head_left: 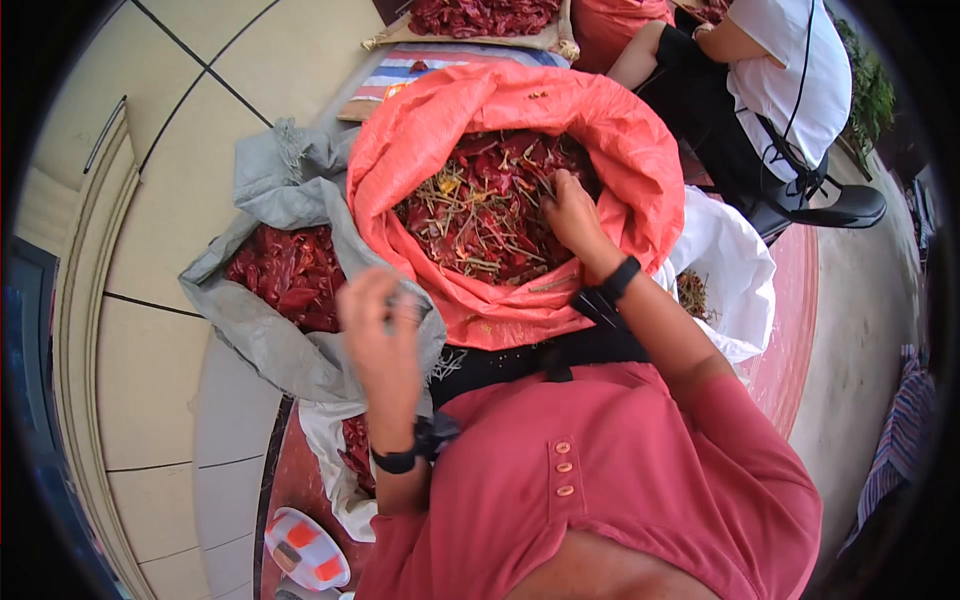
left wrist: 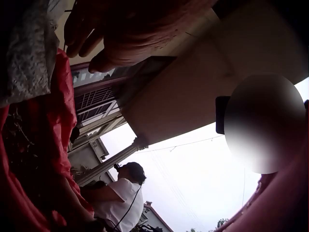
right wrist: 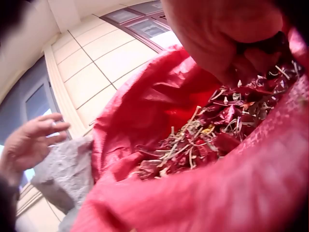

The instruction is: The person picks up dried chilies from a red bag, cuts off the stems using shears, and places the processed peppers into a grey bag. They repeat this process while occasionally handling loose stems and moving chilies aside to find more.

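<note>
Dried red peppers (head_left: 490, 190) mixed with pale stems fill a large red-orange sack (head_left: 420, 130). My right hand (head_left: 580, 225) reaches into its right side, fingers curled round a dark dried pepper (right wrist: 263, 47); the fingertips are partly hidden in the right wrist view. My left hand (head_left: 380, 340), blurred, is raised over the edge of a grey sack (head_left: 250, 345) on the left, which holds more red peppers (head_left: 290, 270). In the right wrist view the left hand (right wrist: 36, 142) has loosely bent, spread fingers with nothing seen between them.
A white sack (head_left: 745, 270) with stems stands at the right, another white sack (head_left: 330, 430) with peppers at the lower left, near a white and red dish (head_left: 308, 548). A person in a white shirt (head_left: 800, 90) sits at the upper right. More peppers (head_left: 480, 15) lie beyond the red-orange sack.
</note>
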The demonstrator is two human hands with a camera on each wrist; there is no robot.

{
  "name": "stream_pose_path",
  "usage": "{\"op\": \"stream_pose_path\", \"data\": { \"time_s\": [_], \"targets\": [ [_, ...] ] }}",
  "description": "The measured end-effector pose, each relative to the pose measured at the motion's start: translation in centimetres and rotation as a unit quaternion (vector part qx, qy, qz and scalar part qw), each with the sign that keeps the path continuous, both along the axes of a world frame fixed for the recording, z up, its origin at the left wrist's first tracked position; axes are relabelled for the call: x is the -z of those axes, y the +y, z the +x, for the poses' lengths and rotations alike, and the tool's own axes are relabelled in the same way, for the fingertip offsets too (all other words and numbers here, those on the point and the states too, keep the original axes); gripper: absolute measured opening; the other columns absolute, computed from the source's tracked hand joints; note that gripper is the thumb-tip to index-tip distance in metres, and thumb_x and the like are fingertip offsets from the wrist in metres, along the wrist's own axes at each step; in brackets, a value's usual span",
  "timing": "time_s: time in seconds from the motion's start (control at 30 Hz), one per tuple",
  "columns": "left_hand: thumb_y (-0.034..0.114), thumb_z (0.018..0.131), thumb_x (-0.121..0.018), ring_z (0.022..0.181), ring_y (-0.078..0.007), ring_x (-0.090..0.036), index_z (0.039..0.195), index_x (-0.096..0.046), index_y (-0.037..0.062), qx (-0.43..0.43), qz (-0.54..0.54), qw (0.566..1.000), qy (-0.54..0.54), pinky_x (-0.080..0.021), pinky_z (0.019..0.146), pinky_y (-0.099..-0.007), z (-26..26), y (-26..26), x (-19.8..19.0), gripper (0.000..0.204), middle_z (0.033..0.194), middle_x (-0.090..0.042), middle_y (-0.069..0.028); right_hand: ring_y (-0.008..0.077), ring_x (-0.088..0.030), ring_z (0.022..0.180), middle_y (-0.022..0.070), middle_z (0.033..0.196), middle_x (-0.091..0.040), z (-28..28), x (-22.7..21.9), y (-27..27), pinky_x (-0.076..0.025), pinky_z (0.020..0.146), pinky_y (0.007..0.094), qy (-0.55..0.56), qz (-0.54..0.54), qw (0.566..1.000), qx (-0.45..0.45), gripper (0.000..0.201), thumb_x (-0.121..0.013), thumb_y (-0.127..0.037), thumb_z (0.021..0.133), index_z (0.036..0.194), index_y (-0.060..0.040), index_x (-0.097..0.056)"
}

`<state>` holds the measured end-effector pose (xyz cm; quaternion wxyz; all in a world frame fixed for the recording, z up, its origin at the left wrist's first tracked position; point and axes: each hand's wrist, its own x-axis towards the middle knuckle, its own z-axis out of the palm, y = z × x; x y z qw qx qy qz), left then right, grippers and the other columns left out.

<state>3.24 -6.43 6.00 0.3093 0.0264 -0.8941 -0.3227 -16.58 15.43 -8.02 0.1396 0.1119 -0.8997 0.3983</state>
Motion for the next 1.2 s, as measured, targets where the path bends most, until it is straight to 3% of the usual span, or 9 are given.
{"op": "stream_pose_path", "data": {
  "time_s": [0.13, 0.3, 0.33, 0.47, 0.57, 0.83, 0.87, 1.03, 1.2],
  "targets": [
    [0.01, 0.089, -0.059, 0.089, -0.0139, -0.061, 0.106, -0.063, 0.0038, 0.377, 0.144, 0.886, -0.227, -0.049, 0.076, -0.0266, -0.1, 2.1, 1.9, 0.018, 0.1, -0.064, -0.0054, 0.0413, -0.059, 0.098, 0.0228, 0.102, -0.062, -3.8, 0.6, -1.5, -0.047, 0.08, 0.0479, -0.084, 0.007, 0.994, 0.072, 0.032, -0.063, -0.013, 0.08, 0.106, -0.004, -0.047],
    [0.01, 0.091, -0.058, 0.087, -0.0112, -0.063, 0.108, -0.062, 0.0028, 0.36, 0.216, 0.856, -0.301, -0.049, 0.076, -0.0259, -1.2, 3.3, 3.5, 0.019, 0.096, -0.066, -0.0028, 0.0354, -0.063, 0.096, 0.0187, 0.098, -0.066, -3.2, 1.3, -0.5, -0.049, 0.082, 0.0419, -0.088, -0.123, 0.988, 0.034, 0.031, -0.066, -0.009, 0.077, 0.104, -0.004, -0.051],
    [0.01, 0.091, -0.058, 0.087, -0.0107, -0.062, 0.11, -0.061, 0.0029, 0.333, 0.232, 0.864, -0.298, -0.049, 0.076, -0.0258, -1.6, 3.4, 4.3, 0.021, 0.098, -0.066, -0.0029, 0.0249, -0.064, 0.073, 0.0125, 0.083, -0.066, -2.9, 1.8, -0.4, -0.05, 0.065, 0.0354, -0.027, -0.181, 0.983, 0.015, 0.022, -0.068, -0.008, 0.08, 0.096, -0.0048, -0.055],
    [0.014, 0.092, -0.058, 0.087, -0.0118, -0.062, 0.122, -0.052, 0.0023, 0.246, 0.293, 0.891, -0.242, -0.048, 0.073, -0.0249, -4.2, 4.2, 7.3, 0.033, 0.108, -0.063, -0.0072, 0.0048, -0.036, 0.041, -0.0037, 0.063, -0.051, 2.3, -3.1, 0.2, -0.028, 0.039, 0.0214, -0.267, -0.496, 0.824, -0.062, 0.011, -0.066, -0.011, 0.087, 0.088, -0.0112, -0.055],
    [0.017, 0.093, -0.057, 0.081, -0.0112, -0.063, 0.12, -0.053, 0.0013, 0.198, 0.361, 0.889, -0.201, -0.047, 0.067, -0.0235, -5.8, 6.0, 7.5, 0.031, 0.104, -0.064, -0.008, 0.0051, -0.037, 0.042, -0.004, 0.063, -0.051, 4.1, -3.8, 1.3, -0.027, 0.038, 0.0223, -0.387, -0.587, 0.692, -0.163, 0.014, -0.068, -0.011, 0.086, 0.09, -0.0116, -0.055],
    [0.023, 0.097, -0.049, 0.061, -0.0203, -0.065, 0.105, -0.056, 0.0015, 0.136, 0.229, 0.928, -0.261, -0.049, 0.055, -0.0344, -4.0, 5.1, 4.9, 0.025, 0.07, -0.067, -0.0102, 0.004, -0.04, 0.05, -0.0043, 0.068, -0.053, 7.1, -6.0, 0.0, -0.03, 0.044, 0.0219, -0.402, -0.462, 0.775, -0.155, 0.011, -0.067, -0.013, 0.087, 0.091, -0.008, -0.058],
    [0.024, 0.098, -0.048, 0.055, -0.0086, -0.052, 0.112, -0.058, 0.0057, 0.11, 0.178, 0.957, -0.201, -0.041, 0.051, -0.0253, -3.3, 3.9, 5.6, 0.025, 0.065, -0.059, -0.0007, 0.0066, -0.049, 0.064, -0.0011, 0.075, -0.058, 6.4, -4.8, -0.6, -0.04, 0.058, 0.0223, -0.351, -0.43, 0.821, -0.132, 0.009, -0.065, -0.01, 0.087, 0.094, -0.006, -0.06],
    [0.028, 0.099, -0.046, 0.059, -0.0066, -0.046, 0.126, -0.049, 0.0007, -0.119, 0.139, 0.983, -0.022, -0.039, 0.056, -0.0251, 0.6, -1.7, -0.8, 0.039, 0.066, -0.051, 0.0016, 0.0097, -0.054, 0.076, 0.0005, 0.083, -0.06, 0.7, -0.8, -1.9, -0.044, 0.07, 0.0236, -0.194, -0.319, 0.918, -0.132, 0.013, -0.061, -0.003, 0.085, 0.098, -0.0012, -0.061],
    [0.016, 0.091, -0.058, 0.095, -0.0364, -0.059, 0.135, -0.041, -0.0013, -0.259, -0.031, 0.965, 0.004, -0.045, 0.084, -0.0422, 1.1, -9.3, -0.7, 0.05, 0.105, -0.061, -0.0224, 0.0126, -0.059, 0.08, 0.0046, 0.087, -0.065, -4.5, 0.8, -5.1, -0.047, 0.073, 0.0272, -0.17, -0.284, 0.937, -0.109, 0.021, -0.06, -0.006, 0.085, 0.105, -0.0023, -0.063]
  ]
}}
